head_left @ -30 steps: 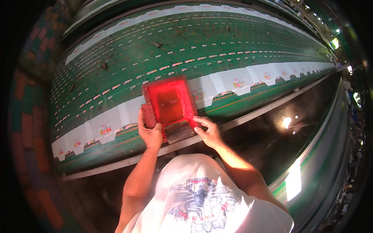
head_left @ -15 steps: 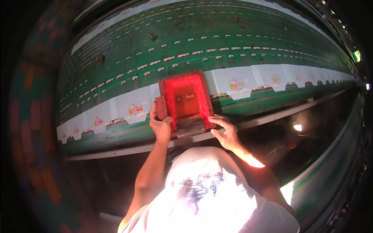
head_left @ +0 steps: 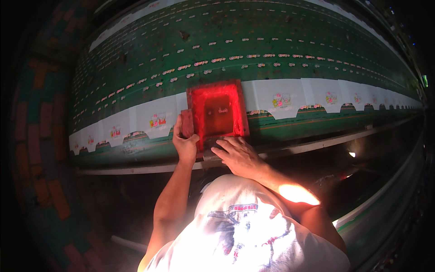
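A screen printing frame (head_left: 244, 117), its inner walls smeared with bright red ink, lies across the near row of white pieces on the green table. On its left side is a reddish block (head_left: 187, 123). My left hand (head_left: 185, 147) is closed round this block, thumb toward the frame's near left corner. Over the frame's near end lies my right hand (head_left: 238, 156), fingers stretched out and a little apart. Beneath those fingertips, a dark bar (head_left: 209, 153) is mostly covered. Through the frame's red mesh (head_left: 218, 115) a small pale print shows.
White pieces (head_left: 287, 97) with small coloured cartoon prints line the table's near side. Rows of small prints mark the green tabletop (head_left: 290, 43) beyond. A pale rail (head_left: 312, 144) runs along the near edge. Coloured bricks (head_left: 41, 131) lie far left.
My right hand has moved left from the frame's near right corner to its near end, now covering much of the dark bar. My left hand keeps its hold.
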`<state>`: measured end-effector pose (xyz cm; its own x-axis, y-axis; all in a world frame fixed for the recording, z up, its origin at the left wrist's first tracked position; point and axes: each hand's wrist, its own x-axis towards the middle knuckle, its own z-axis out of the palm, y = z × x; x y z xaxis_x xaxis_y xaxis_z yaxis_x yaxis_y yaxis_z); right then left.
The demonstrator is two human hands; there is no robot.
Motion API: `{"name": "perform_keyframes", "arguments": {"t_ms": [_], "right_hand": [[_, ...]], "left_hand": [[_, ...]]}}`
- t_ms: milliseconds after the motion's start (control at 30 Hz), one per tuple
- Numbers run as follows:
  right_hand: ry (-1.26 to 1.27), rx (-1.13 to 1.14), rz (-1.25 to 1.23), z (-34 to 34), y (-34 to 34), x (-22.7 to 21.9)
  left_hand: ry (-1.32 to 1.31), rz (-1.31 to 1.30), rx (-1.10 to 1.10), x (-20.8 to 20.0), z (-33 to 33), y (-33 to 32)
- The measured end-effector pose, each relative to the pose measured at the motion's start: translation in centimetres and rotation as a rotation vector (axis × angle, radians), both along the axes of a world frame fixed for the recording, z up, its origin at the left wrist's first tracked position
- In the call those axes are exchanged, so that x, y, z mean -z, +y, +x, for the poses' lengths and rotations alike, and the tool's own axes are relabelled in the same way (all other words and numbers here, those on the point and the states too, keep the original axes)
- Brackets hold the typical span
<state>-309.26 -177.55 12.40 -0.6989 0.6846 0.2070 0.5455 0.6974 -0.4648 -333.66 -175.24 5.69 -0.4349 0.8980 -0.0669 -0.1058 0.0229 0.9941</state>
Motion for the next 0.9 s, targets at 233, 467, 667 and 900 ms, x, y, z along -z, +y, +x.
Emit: {"name": "perform_keyframes", "arguments": {"t_ms": [233, 467, 667, 900], "right_hand": [[-0.328, 0.017, 0.049, -2.7, 2.6, -1.6], [-0.092, 0.110, 0.120, -3.0, 11.0, -2.6], [-0.217, 0.222, 0.084, -3.6, 16.4, -0.6], [-0.347, 0.328, 0.026, -5.7, 13.5, -1.8]], "left_hand": [[0.010, 0.023, 0.031, -0.1, -0.2, 0.2], [-0.313, -0.061, 0.104, 1.6, -3.1, 0.9], [-0.200, -0.222, 0.344, -1.7, -5.2, 3.6], [-0.163, -0.204, 0.399, -0.8, -6.3, 4.3]]}}
